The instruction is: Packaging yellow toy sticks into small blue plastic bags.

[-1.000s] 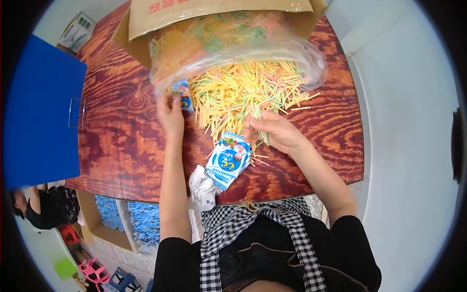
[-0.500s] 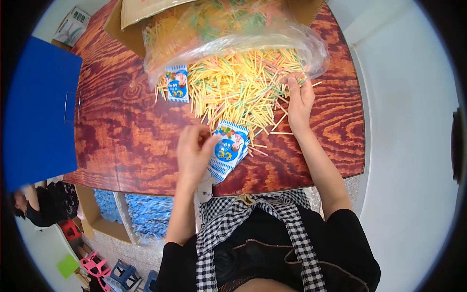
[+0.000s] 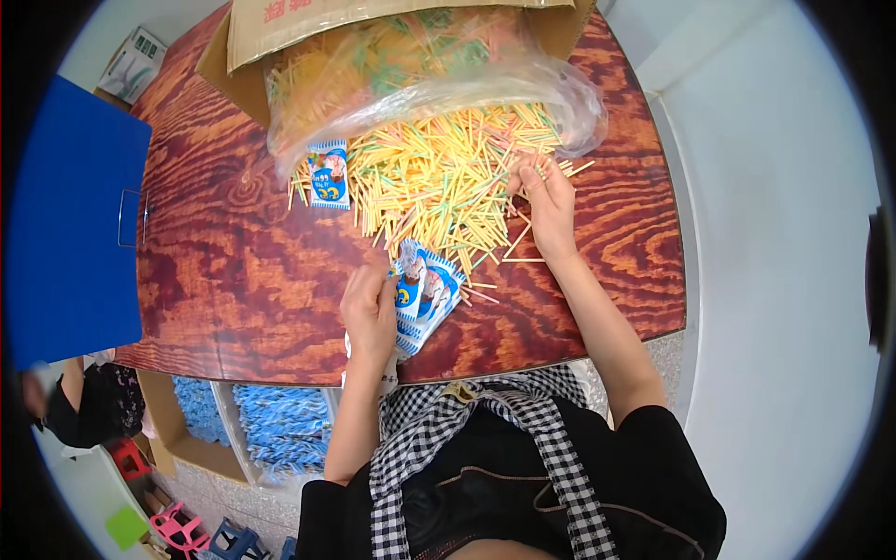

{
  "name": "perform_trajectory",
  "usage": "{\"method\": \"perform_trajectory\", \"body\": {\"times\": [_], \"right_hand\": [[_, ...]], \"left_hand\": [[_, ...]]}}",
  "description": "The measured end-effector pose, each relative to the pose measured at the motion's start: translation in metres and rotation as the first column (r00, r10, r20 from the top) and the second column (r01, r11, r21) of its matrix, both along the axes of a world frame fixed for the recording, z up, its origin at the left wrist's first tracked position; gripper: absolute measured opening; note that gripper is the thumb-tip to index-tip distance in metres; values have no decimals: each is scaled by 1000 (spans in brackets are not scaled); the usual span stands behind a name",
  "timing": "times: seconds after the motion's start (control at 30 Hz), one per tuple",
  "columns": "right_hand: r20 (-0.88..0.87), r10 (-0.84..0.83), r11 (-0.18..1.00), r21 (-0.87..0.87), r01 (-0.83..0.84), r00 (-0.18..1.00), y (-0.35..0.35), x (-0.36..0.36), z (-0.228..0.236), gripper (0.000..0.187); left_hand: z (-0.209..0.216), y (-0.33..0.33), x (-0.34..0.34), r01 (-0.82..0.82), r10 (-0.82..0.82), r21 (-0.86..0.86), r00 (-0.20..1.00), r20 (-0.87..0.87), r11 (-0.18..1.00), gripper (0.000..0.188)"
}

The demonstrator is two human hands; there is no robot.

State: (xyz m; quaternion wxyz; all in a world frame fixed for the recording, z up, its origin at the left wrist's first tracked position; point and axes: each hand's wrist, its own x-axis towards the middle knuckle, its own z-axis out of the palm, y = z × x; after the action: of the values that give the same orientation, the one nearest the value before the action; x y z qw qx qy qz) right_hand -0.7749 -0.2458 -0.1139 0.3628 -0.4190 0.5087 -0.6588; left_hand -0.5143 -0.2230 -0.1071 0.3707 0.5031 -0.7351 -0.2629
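Observation:
My left hand [image 3: 371, 313] is closed at the left edge of a small blue-and-white printed packet [image 3: 408, 289], pinching it and tilting it up. Beneath it, more such packets [image 3: 437, 289] lie stacked near the table's front edge. At the right side of a loose heap of thin yellow, pink and green sticks [image 3: 434, 168], my right hand [image 3: 549, 205] is closed with thumb and fingers together. Several stick ends show between its fingertips. One more blue-and-white packet [image 3: 329, 177] lies against the heap's left side.
Behind the heap, a clear plastic bag [image 3: 448, 89] full of sticks spills from a cardboard box [image 3: 392, 33]. A blue panel [image 3: 75, 224] stands at the left. Below the table's front edge are boxes of blue packets [image 3: 280, 425]. Another person's arm [image 3: 73, 383] shows at lower left.
My left hand has taken hold of the top packet and lifts its edge off the stack. My right hand has drawn slightly back from the heap, with sticks in its fingertips.

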Motion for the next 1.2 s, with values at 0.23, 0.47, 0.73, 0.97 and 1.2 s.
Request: {"method": "perform_trajectory", "body": {"times": [0.23,0.47,0.73,0.97,1.2], "right_hand": [[191,99,993,50,-111,977,27,2,3,15],[473,231,756,463,-463,850,72,-8,37,10],[755,384,469,337,-816,532,94,49,12,17],[910,311,540,67,-839,273,97,74,14,25],[-656,226,945,328,2,720,47,40,19,21]], "left_hand": [[7,2,-6,10,-10,19,1000,-15,1000,10],[35,14,13,232,189,446,671,-717,864,23],[63,13,-41,682,-572,342,730,-374,646,35],[47,29,-29,527,-113,741,839,-533,415,26],[38,7,-14,319,211,559,697,-685,765,14]]}}
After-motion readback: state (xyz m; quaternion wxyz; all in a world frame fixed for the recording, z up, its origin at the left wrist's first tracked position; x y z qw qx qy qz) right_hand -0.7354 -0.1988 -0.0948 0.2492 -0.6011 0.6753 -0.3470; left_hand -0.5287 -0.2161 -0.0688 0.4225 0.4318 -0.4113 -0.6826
